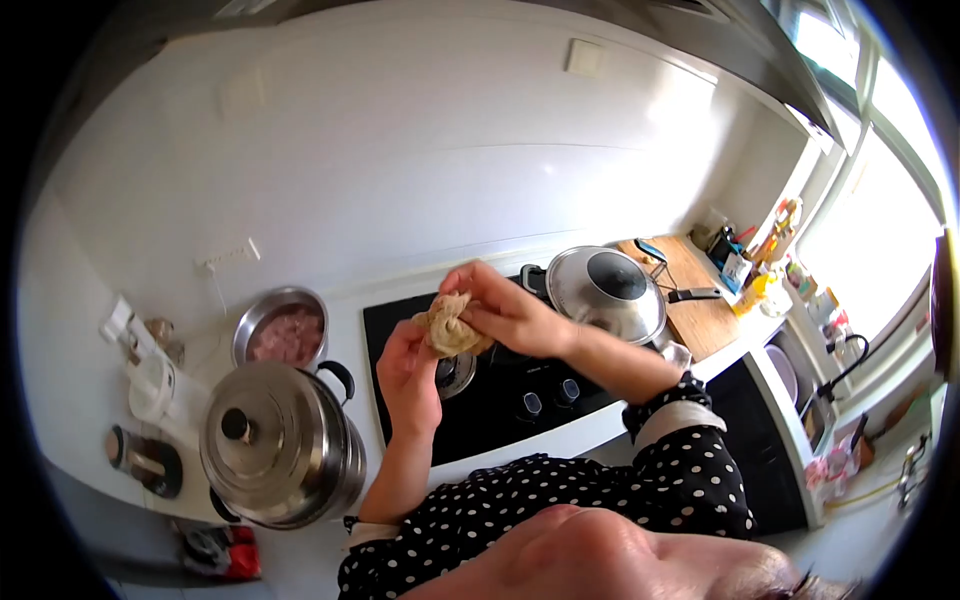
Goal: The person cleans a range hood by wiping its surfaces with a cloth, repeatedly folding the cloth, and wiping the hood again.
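Note:
My left hand (pixel 408 375) and my right hand (pixel 522 318) meet above the left part of the black gas hob (pixel 480 424). Between them is a small beige cloth bundle (pixel 453 332), bunched and twisted at the top. My left fingers hold it from the left side and below. The right thumb and fingers pinch its gathered upper part. Whatever the bundle contains, if anything, is hidden. Below it, a burner (pixel 457 376) is partly covered by my hands.
A large lidded steel pot (pixel 285 440) stands left of the hob, with a steel bowl (pixel 244 330) of raw meat (pixel 290 335) behind it. On the right burner sits a lidded wok (pixel 607 295). A wooden cutting board (pixel 705 325) lies beyond it, near the sink.

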